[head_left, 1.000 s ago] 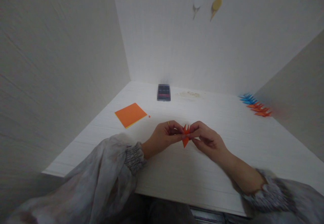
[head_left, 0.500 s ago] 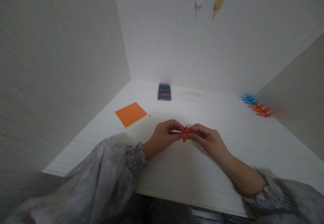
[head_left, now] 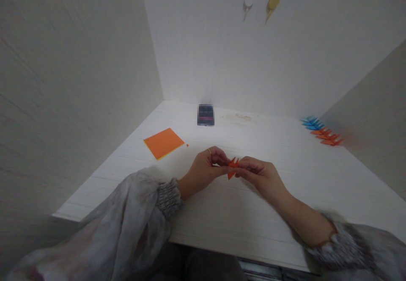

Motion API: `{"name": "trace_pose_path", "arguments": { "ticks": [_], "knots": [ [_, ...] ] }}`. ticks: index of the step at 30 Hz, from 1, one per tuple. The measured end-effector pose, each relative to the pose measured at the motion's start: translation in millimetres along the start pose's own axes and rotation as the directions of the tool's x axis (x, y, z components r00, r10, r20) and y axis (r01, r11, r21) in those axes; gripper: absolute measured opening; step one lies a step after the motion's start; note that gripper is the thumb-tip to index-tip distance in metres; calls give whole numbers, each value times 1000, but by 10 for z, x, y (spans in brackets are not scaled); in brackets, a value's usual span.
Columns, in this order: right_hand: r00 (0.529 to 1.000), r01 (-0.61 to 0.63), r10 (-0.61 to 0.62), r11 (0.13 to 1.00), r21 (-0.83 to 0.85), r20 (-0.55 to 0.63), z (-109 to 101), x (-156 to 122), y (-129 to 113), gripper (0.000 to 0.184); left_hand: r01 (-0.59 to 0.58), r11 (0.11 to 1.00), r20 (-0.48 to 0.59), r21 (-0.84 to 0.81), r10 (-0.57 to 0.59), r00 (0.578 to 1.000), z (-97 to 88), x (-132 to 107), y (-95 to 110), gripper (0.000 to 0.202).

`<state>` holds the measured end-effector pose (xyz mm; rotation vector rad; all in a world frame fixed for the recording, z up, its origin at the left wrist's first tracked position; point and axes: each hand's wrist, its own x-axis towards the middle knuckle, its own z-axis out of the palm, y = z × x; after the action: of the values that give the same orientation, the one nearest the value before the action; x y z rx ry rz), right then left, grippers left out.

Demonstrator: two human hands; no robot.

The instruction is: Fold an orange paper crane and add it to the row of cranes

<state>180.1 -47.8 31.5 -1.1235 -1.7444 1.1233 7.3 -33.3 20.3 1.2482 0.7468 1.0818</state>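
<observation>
Between my two hands is a small folded orange paper figure, held above the white table. My left hand, with a ring on one finger, pinches its left side between thumb and fingertips. On the other side, my right hand grips the paper the same way. Two pointed tips stick up and another points down; the parts under my fingertips are hidden. Left of my hands lies a stack of square orange paper with a yellow edge, and a tiny orange scrap is beside its right corner.
A dark, blurred-out device stands near the back wall. At the far right sit several blue folded paper figures and orange ones in a row. White and yellow hooks are on the wall. Walls close both sides.
Both hands keep hold of the orange paper figure and have barely shifted. My left fingers have moved slightly, and the paper's two upper tips now show more clearly apart.
</observation>
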Motion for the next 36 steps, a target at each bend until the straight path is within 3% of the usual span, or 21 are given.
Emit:
{"name": "trace_pose_path", "arguments": {
  "ticks": [36],
  "knots": [
    [996, 59, -61, 997, -45, -65, -1, -15, -53, 10, 94, 983, 3, -155, -94, 996, 12, 5, 39, 35]
  ]
}}
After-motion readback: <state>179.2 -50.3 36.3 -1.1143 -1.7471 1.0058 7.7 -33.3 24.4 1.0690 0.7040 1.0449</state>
